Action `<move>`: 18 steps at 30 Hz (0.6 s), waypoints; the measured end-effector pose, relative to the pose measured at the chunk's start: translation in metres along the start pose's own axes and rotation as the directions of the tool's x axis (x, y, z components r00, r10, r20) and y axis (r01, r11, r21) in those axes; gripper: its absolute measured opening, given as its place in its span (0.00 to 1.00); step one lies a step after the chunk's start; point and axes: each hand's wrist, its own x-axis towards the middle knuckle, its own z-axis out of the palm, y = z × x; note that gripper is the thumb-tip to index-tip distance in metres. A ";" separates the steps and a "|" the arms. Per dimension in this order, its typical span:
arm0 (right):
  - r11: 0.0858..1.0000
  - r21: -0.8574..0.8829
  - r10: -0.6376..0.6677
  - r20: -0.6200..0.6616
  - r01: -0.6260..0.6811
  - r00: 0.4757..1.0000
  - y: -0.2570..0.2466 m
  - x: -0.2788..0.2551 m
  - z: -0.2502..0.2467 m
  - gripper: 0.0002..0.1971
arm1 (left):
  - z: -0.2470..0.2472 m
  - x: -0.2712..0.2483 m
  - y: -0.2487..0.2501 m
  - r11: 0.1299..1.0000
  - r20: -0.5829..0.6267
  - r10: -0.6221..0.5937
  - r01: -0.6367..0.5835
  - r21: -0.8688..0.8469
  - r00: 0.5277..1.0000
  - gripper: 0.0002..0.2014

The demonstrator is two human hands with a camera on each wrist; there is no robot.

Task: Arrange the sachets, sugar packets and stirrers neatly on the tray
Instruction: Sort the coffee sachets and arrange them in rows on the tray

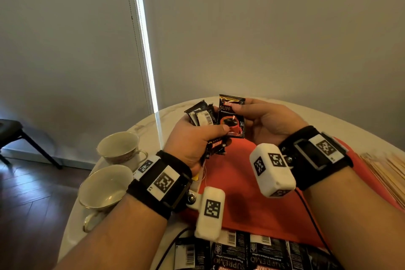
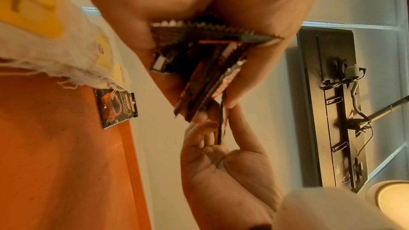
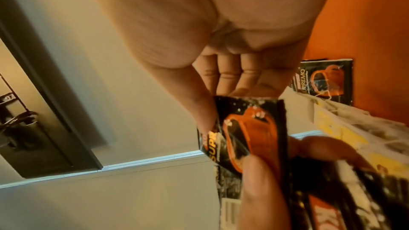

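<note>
Nearest you, at six o'clock, a row of coffee sachets [image 1: 245, 252] lies flat at the front of the red tray [image 1: 245, 199], barcoded backs up, long axes running from you toward twelve o'clock, side by side and touching.

Just beyond, your left hand [image 1: 192, 138] is closed around a bundle of sachets [image 1: 202, 116]. The bundle fans out of your fist, its top ends pointing toward eleven o'clock, its bottom ends sticking out below your thumb. In the left wrist view the sachets sit edge-on in your palm, serrated ends showing.

At one o'clock from that hand, your right hand [image 1: 269, 120] pinches a single sachet [image 1: 232, 116] by its upper right corner, thumb in front. It stands upright, printed face toward you, long axis pointing to twelve o'clock, and your left thumb presses on its lower left corner, so both hands are on it.

At nine o'clock two teacups [image 1: 105, 190] sit on the tabletop [image 1: 72, 232], one beyond the other. At three o'clock a stack of wooden stirrers [image 1: 385, 173] lies beside the tray, long axes running roughly from ten to four o'clock.

The wrist views show another sachet [image 2: 117, 107] flat on the tray, partly under a white gauzy tea bag [image 2: 73, 59].
</note>
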 end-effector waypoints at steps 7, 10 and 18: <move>0.998 -0.036 -0.056 -0.138 0.052 0.989 0.004 0.006 0.004 0.17 | -0.001 0.004 -0.002 0.998 -0.079 0.038 -0.042 -0.048 0.996 0.22; 0.974 -0.215 -0.089 -0.045 0.078 0.995 0.003 0.004 0.005 0.07 | -0.001 0.004 -0.001 0.993 -0.142 0.045 -0.060 -0.101 0.989 0.21; 0.983 -0.153 0.041 -0.342 -0.098 0.939 0.019 0.034 -0.024 0.05 | -0.006 0.011 0.004 0.955 -0.326 0.012 -0.108 -0.277 0.945 0.09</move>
